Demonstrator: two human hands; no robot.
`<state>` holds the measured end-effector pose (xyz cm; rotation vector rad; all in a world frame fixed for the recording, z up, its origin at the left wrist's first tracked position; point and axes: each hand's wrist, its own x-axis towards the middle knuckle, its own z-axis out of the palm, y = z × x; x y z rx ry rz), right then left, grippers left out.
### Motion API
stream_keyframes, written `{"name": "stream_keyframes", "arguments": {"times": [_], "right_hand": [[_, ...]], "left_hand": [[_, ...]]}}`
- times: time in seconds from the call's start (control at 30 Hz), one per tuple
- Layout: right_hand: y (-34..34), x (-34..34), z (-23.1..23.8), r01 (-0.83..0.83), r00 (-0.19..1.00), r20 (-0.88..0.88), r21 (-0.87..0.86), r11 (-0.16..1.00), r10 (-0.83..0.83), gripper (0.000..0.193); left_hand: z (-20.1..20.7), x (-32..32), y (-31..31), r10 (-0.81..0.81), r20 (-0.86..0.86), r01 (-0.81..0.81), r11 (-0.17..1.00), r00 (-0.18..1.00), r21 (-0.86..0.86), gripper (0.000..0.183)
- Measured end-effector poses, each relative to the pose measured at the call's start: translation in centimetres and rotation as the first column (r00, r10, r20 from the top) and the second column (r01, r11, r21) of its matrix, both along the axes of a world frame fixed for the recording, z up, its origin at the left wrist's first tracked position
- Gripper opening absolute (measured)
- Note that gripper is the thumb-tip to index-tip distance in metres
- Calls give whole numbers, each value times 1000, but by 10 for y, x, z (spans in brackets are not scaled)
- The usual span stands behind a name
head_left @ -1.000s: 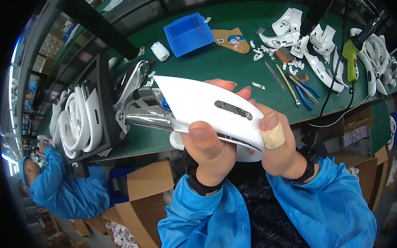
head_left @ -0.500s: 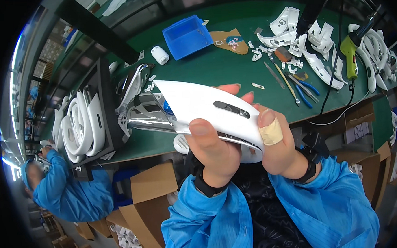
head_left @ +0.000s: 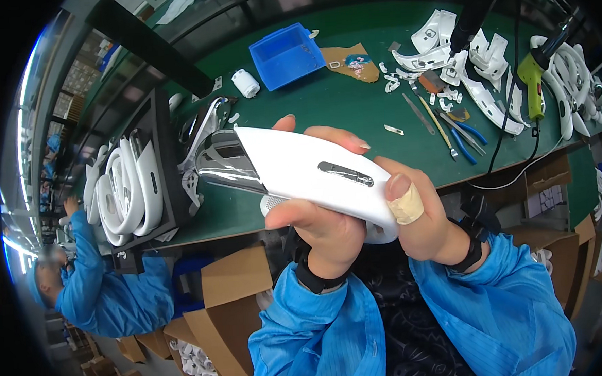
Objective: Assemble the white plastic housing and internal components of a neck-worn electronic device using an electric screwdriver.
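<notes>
Held up over the near edge of the bench is a curved white plastic housing (head_left: 292, 158) with a dark oval button strip and a smoky, see-through cap (head_left: 228, 163) at its left end. My left hand (head_left: 327, 234) wraps its underside, thumb along the near edge and fingers showing over the far edge. The right end is gripped by my right hand (head_left: 418, 206), whose thumb wears a beige wrap and presses on the white shell. The cap sits flush against the shell, with no gap visible.
A blue bin (head_left: 286, 56) and a white cylinder (head_left: 245, 83) stand farther back. Pliers (head_left: 463, 142), tweezers and white parts lie to the right beside a green power screwdriver (head_left: 531, 84). At left, a black tray (head_left: 167, 168) holds white housings; a co-worker in blue (head_left: 116, 293) sits beyond.
The cap and white shell, which stood apart with something blue visible between them, have come together. The housing has rolled so its top faces me more, and my left thumb has slid left.
</notes>
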<state>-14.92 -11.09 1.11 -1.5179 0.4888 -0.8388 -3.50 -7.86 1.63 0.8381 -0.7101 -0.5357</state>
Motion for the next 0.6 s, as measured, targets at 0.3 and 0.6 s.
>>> {"name": "stream_keyframes", "arguments": {"times": [0.3,0.6], "right_hand": [[0,-7,20,-32,999,2,-133,991,32,39],[5,12,-22,247,966,109,-647,722,-233,55]], "left_hand": [[1,8,11,-227,84,240,943,970,-229,122],[-10,30,53,-210,-317,268,952,925,149,70]]}}
